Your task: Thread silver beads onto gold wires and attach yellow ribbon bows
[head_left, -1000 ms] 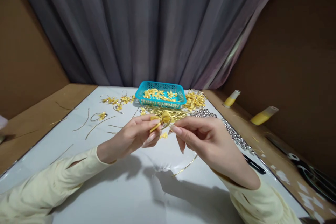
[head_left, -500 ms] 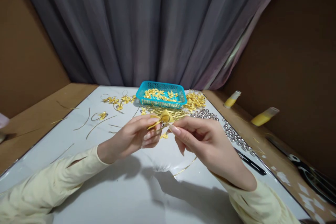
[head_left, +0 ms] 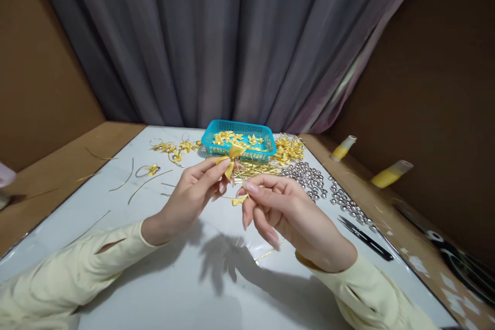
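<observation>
My left hand (head_left: pixel 191 198) pinches a yellow ribbon flower (head_left: pixel 234 157) between thumb and fingertips, its petals standing up above the fingers. Just to its right and slightly lower, my right hand (head_left: pixel 288 209) has thumb and index finger pressed together, the other fingers loosely curled. Whatever that pinch holds is too small to make out. A small yellow ribbon piece (head_left: pixel 238 200) shows beside the right fingertips, seemingly on the table behind them. Gold wire stems (head_left: pixel 259 168) lie in a bundle behind both hands.
A blue basket (head_left: pixel 209 147) holds yellow ribbon flowers, with a heap of more flowers (head_left: pixel 289 148) beside it. Silver beads (head_left: pixel 309 178) spread to the right, near black-handled tweezers (head_left: pixel 367 240). Finished-looking wired flowers (head_left: pixel 185 148) and loose wires lie left. Two yellow-filled bottles (head_left: pixel 391 174) stand right.
My hands have moved apart a little. The left turned and raised the ribbon flower, while the right drew slightly down and its lower fingers spread.
</observation>
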Action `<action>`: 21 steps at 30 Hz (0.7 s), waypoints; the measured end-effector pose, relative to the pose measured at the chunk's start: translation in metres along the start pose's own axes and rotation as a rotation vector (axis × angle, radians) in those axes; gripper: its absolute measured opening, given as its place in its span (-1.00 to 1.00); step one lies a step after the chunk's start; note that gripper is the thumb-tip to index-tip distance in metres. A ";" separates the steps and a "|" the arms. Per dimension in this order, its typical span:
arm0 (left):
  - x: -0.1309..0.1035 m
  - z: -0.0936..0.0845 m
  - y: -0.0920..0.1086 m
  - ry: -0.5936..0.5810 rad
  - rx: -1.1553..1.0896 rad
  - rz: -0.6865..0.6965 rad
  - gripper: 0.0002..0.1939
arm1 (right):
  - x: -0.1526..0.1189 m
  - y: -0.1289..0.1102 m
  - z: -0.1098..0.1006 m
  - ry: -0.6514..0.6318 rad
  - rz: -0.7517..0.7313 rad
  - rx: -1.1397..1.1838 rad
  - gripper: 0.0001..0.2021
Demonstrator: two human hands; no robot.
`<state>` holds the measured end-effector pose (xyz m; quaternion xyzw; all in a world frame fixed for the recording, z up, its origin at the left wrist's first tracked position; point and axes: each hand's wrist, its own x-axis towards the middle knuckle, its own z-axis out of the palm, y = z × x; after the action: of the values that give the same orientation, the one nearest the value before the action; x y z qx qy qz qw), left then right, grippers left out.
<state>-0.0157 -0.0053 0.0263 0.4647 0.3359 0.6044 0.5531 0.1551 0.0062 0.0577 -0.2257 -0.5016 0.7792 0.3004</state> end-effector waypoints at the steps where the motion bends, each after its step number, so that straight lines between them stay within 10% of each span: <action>1: 0.001 0.001 0.002 -0.002 -0.060 -0.045 -0.76 | 0.001 0.000 0.000 -0.013 -0.006 0.017 -0.81; 10: 0.002 0.002 0.014 -0.170 -0.527 -0.363 -0.85 | 0.000 0.001 -0.001 0.150 -0.294 -0.236 -0.85; 15: -0.002 0.002 0.015 -0.250 -0.272 -0.253 -0.76 | -0.011 -0.010 -0.002 0.386 -0.682 -0.790 -0.89; 21: -0.005 0.005 0.018 -0.280 -0.016 -0.221 -0.75 | -0.015 -0.022 -0.008 0.182 -0.678 -0.927 -0.87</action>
<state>-0.0179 -0.0134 0.0441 0.5003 0.2999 0.4718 0.6612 0.1764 0.0081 0.0750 -0.2265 -0.8069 0.3159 0.4448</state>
